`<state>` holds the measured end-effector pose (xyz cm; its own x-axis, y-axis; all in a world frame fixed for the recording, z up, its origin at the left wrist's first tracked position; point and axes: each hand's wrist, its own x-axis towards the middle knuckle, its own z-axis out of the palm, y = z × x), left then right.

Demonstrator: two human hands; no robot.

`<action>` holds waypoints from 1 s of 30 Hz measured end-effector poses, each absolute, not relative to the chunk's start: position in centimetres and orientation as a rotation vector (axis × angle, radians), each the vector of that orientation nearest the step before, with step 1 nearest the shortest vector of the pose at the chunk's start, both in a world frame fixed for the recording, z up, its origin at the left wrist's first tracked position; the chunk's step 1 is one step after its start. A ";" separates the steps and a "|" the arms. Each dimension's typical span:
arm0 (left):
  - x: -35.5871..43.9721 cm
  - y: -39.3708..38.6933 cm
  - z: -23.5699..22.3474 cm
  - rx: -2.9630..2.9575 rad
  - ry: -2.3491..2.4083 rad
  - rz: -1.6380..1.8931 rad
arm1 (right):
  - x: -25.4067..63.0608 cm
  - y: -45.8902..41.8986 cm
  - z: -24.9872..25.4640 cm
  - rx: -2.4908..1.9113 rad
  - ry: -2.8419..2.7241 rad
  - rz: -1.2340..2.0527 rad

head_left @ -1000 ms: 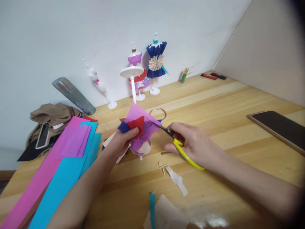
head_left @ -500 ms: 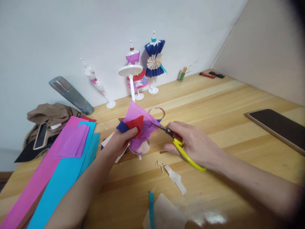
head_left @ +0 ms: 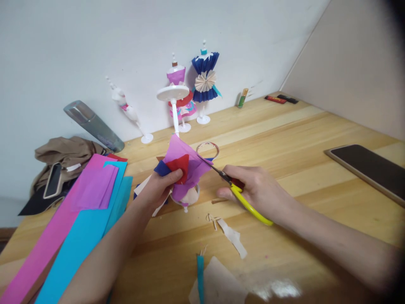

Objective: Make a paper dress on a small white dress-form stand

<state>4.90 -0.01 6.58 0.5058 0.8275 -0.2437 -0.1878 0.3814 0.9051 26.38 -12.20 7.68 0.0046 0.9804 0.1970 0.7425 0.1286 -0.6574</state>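
Note:
My left hand (head_left: 163, 183) is wrapped round an upside-down doll mannequin, its white round base (head_left: 173, 93) up and its neck knob pointing down. Purple crepe paper (head_left: 179, 147) flares round the mannequin, with a red piece (head_left: 180, 164) under my thumb and a dark blue piece (head_left: 162, 168) beside it. The fingers behind are hidden. My right hand (head_left: 253, 188) grips yellow-handled scissors (head_left: 249, 207). Their blades lie against the right edge of the purple paper; whether paper is between them I cannot tell.
Pink (head_left: 47, 236) and turquoise crepe sheets (head_left: 79, 236) lie at left, near a brown cloth (head_left: 66, 152) and a leaning spray can (head_left: 95, 126). Several dressed mannequins, including a blue one (head_left: 205, 80), stand along the wall. Beige scraps (head_left: 232, 238) lie in front; a phone-like slab (head_left: 370, 169) is at right.
The scissors' tips have shifted slightly up and left along the purple paper, and the blades look closer together. My left hand keeps its hold on the mannequin. The view has moved slightly.

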 end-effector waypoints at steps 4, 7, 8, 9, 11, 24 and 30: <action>4.9 0.0 6.5 0.978 0.800 0.754 | 26.3 -12.1 7.7 -1.653 -1.784 0.478; 5.0 0.0 6.6 0.976 0.800 0.751 | 26.3 -12.0 7.7 -1.642 -1.780 0.468; 5.0 0.0 6.6 0.973 0.800 0.751 | 26.4 -12.0 7.8 -1.637 -1.779 0.478; 5.0 0.0 6.7 0.969 0.801 0.750 | 26.4 -12.1 7.8 -1.628 -1.778 0.493; 5.0 0.0 6.8 0.962 0.806 0.753 | 26.3 -12.1 7.9 -1.621 -1.777 0.531; 4.7 0.1 6.3 1.009 0.767 0.735 | 26.7 -12.1 7.5 -1.663 -1.873 0.437; 4.7 0.0 6.2 0.994 0.760 0.715 | 26.6 -12.2 7.6 -1.696 -1.885 0.456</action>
